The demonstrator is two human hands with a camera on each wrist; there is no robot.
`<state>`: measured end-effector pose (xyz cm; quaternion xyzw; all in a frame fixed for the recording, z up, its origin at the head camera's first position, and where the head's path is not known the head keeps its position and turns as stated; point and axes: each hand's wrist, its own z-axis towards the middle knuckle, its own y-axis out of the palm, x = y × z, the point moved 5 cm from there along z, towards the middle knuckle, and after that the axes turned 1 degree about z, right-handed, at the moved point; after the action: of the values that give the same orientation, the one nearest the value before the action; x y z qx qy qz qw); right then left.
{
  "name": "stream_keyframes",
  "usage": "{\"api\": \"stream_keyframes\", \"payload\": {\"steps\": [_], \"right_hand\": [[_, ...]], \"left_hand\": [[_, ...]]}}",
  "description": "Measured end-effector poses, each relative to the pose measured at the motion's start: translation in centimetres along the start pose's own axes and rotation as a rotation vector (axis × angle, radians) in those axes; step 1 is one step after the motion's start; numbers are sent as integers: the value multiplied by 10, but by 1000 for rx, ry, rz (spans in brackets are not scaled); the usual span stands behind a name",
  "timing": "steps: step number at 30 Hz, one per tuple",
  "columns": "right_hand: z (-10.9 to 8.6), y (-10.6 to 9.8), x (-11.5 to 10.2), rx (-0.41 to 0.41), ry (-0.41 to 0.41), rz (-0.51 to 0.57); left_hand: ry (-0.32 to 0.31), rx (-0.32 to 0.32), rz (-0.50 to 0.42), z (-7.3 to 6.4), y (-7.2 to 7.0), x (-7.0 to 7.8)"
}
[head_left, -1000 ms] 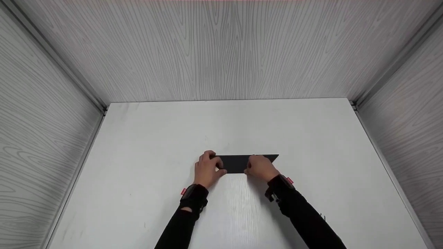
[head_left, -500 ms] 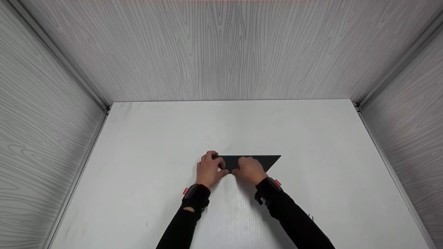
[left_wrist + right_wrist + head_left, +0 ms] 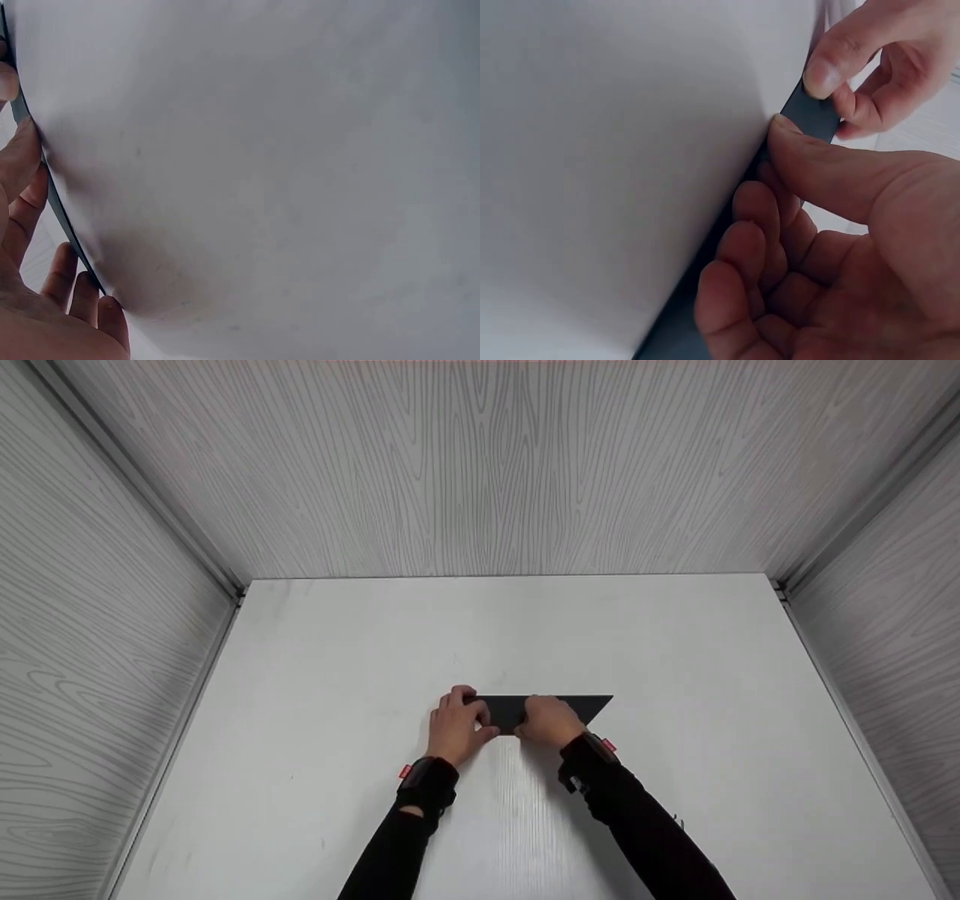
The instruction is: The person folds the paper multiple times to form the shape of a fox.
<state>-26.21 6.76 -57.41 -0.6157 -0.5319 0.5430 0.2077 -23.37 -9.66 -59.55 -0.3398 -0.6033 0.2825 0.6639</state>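
Note:
On the white tabletop lies a dark sheet, apparently folded paper [image 3: 506, 711], its outline slanting at the right end. My left hand [image 3: 454, 729] holds its left part, thumb at the near edge and other fingers towards the far edge. Close beside it, my right hand [image 3: 553, 721] pinches the near edge between thumb and curled fingers. In the right wrist view, the thumbs of my right hand [image 3: 840, 217] and left hand [image 3: 885, 64] both press at the sheet's edge [image 3: 810, 112]. The left wrist view catches only a thin strip of sheet [image 3: 64, 217] beneath the fingers.
Grey wood-grain panels enclose the white tabletop [image 3: 337, 645] at the back [image 3: 495, 472], left [image 3: 97, 607] and right [image 3: 892, 555]. Black sleeves and wrist bands cover both forearms.
My right hand has slid left along the near edge towards my left hand, then slightly back right. The left hand keeps its hold on the sheet.

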Motion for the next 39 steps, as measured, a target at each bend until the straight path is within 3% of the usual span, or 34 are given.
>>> {"api": "stream_keyframes", "payload": {"steps": [26, 39], "right_hand": [[-27, -29, 75, -15, 75, 28], [-32, -31, 84, -13, 59, 40]], "left_hand": [[3, 6, -10, 2, 1, -4], [7, -20, -28, 0, 1, -1]]}}
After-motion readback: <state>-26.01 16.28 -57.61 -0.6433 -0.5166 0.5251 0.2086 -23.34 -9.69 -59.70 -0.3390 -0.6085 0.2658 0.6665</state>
